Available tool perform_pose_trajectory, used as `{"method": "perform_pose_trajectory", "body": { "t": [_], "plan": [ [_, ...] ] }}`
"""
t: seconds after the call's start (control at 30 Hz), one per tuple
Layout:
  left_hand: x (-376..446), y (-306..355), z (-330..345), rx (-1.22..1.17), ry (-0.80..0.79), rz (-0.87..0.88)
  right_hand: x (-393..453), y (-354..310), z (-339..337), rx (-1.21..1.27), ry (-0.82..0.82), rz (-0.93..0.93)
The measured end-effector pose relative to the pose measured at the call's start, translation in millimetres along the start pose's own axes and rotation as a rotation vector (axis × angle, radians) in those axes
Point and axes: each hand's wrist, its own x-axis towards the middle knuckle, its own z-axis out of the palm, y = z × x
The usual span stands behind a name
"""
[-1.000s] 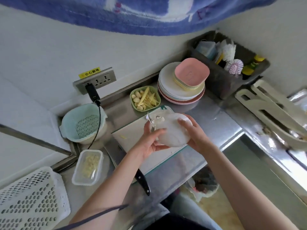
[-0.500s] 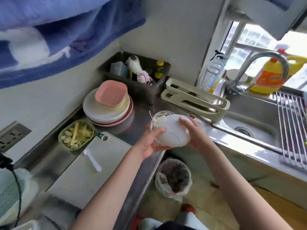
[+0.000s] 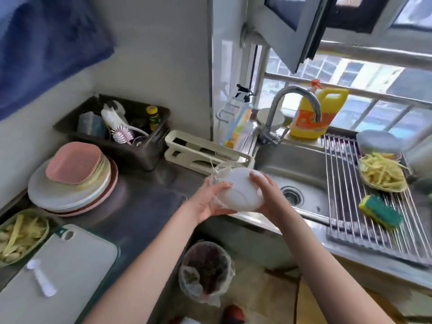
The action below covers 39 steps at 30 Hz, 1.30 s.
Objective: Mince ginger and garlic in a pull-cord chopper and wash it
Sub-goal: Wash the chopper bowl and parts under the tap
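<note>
We've got the chopper [image 3: 238, 191] clamped between both hands, left [image 3: 208, 202] and right [image 3: 268, 195] each curled round it, at the sink [image 3: 304, 164] edge. Next: get it fully over the basin, under the tap [image 3: 294, 99], lid off first, mind the blades and cord.

text: none legible | yellow detergent bottle [image 3: 315, 118]: orange label, print blurred, cannot be read

white round pull-cord chopper [image 3: 238, 191], tilted on its side, held over the counter edge beside the sink [image 3: 301, 164]
</note>
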Motion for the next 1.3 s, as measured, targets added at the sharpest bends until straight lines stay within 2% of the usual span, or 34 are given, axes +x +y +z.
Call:
{"method": "perform_pose_trajectory", "body": {
  "t": [0.3, 0.73, 1.0, 1.2, 1.3],
  "plan": [
    [36, -4, 40, 0.069, -0.037, -0.024, 6, -6, -45, 0.095, 0.074, -0.077],
    [99, 1, 72, 0.188, -0.207, -0.139, 34, 0, -84, 0.071, 0.447, -0.105],
    [140, -7, 81, 0.205, -0.192, -0.162, 56, -1, -103, 0.077, 0.468, -0.071],
    [170, -10, 95, 0.206, -0.124, -0.186, 83, -11, -121, 0.139, 0.473, -0.056],
    [187, -11, 106, 0.14, -0.119, -0.223, 97, -15, -136, 0.106, 0.485, -0.012]
  ]
}}
